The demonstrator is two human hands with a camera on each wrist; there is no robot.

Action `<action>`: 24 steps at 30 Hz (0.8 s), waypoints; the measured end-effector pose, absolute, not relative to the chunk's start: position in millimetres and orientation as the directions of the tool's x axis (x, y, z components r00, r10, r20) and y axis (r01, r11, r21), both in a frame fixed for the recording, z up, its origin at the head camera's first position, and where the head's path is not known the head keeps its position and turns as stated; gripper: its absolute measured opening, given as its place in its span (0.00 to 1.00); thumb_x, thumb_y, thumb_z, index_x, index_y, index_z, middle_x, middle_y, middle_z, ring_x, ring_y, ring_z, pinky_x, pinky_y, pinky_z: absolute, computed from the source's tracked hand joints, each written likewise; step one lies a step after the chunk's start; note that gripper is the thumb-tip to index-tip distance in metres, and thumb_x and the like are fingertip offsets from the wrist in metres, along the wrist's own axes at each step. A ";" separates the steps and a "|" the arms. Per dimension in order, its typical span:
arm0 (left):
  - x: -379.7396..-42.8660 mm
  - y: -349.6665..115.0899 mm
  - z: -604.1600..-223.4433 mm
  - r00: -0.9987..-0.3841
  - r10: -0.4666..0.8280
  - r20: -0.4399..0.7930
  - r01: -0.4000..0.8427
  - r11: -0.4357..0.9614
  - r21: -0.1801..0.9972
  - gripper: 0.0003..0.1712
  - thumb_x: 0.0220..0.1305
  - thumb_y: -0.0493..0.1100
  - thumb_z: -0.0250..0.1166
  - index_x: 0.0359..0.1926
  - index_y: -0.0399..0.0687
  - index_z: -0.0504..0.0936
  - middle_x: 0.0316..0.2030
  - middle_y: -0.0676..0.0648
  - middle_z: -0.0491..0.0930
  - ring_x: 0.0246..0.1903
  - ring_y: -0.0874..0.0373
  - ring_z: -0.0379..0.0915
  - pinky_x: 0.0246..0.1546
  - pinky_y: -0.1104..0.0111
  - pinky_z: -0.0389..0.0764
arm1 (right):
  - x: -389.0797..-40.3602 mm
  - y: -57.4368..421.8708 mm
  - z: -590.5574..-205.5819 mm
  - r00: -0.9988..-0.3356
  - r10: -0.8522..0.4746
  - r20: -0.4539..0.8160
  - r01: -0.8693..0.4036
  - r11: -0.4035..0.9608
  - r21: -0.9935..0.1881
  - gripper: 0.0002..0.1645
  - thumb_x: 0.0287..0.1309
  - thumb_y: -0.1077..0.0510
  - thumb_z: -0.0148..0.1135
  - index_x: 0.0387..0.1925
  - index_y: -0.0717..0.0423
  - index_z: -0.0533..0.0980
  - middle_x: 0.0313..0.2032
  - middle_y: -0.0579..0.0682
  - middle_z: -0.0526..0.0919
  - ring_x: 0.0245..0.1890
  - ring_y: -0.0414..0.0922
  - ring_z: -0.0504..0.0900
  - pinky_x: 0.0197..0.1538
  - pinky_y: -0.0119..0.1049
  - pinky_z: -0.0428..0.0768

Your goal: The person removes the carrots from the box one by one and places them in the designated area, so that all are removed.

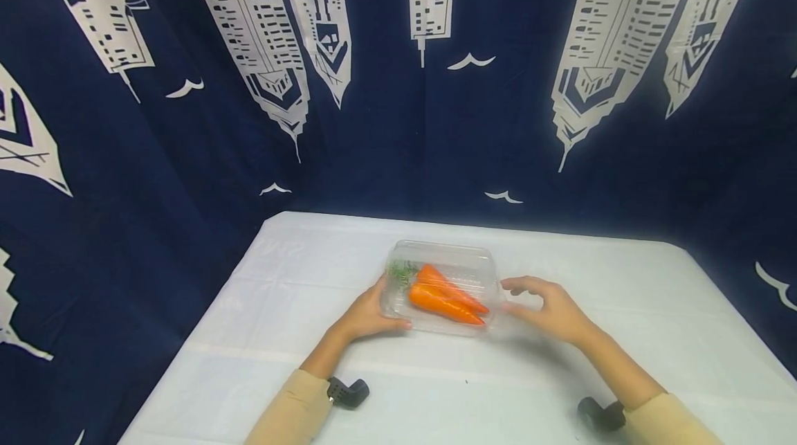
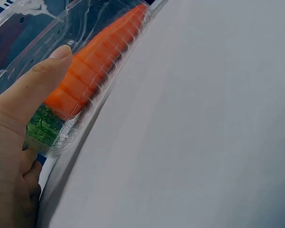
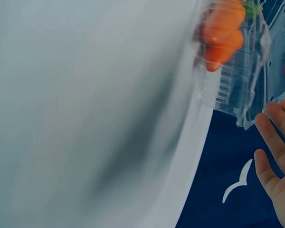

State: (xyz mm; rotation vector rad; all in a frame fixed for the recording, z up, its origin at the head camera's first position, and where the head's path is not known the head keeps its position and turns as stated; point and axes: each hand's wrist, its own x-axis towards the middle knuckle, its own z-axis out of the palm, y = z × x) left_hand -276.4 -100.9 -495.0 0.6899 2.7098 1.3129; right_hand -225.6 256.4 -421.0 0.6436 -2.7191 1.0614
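A clear plastic clamshell box point(image 1: 463, 259), its lid appearing closed, sits at the middle of the white table. Inside lie two orange carrots point(image 1: 443, 298) with green tops point(image 1: 401, 272) toward the left. My left hand point(image 1: 366, 315) grips the box's left end; in the left wrist view its thumb point(image 2: 35, 80) lies along the clear plastic, and the other fingers are partly hidden. By the right end of the box, my right hand point(image 1: 553, 310) has its fingers spread and loosely bent, holding nothing. In the right wrist view its fingertips point(image 3: 262, 121) come close to the box's edge; contact is unclear.
The white-covered table point(image 1: 311, 251) extends around the box on every side. Behind it hangs a navy cloth point(image 1: 386, 154) printed with white buildings and birds. Dark devices point(image 1: 350, 393) stick out at both sleeve cuffs. A tiny dark speck lies on the table near me.
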 end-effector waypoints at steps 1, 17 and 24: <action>-276.5 -101.2 -494.9 -0.900 0.413 0.142 0.369 0.548 0.751 0.69 0.34 0.68 0.73 0.72 0.55 0.44 0.68 0.44 0.55 0.63 0.46 0.56 0.60 0.51 0.61 | -226.8 256.0 -418.6 -0.894 -0.338 0.295 -0.448 0.655 -0.609 0.23 0.54 0.45 0.64 0.50 0.50 0.77 0.45 0.46 0.81 0.44 0.48 0.76 0.49 0.58 0.72; -278.8 -104.4 -496.0 -0.893 0.429 0.136 0.385 0.574 0.723 0.71 0.35 0.71 0.70 0.73 0.51 0.41 0.70 0.46 0.48 0.66 0.49 0.49 0.63 0.54 0.57 | -257.1 245.4 -387.5 -0.937 -0.255 0.239 -0.346 0.580 -0.737 0.23 0.65 0.47 0.51 0.51 0.59 0.74 0.45 0.55 0.80 0.46 0.53 0.76 0.50 0.54 0.74; -278.9 -103.8 -496.8 -0.899 0.424 0.112 0.370 0.598 0.711 0.71 0.35 0.72 0.70 0.72 0.49 0.41 0.69 0.44 0.50 0.65 0.48 0.51 0.62 0.54 0.57 | -277.4 238.5 -380.6 -0.945 -0.183 0.271 -0.327 0.569 -0.755 0.28 0.66 0.42 0.47 0.50 0.64 0.73 0.40 0.59 0.80 0.41 0.52 0.75 0.48 0.52 0.73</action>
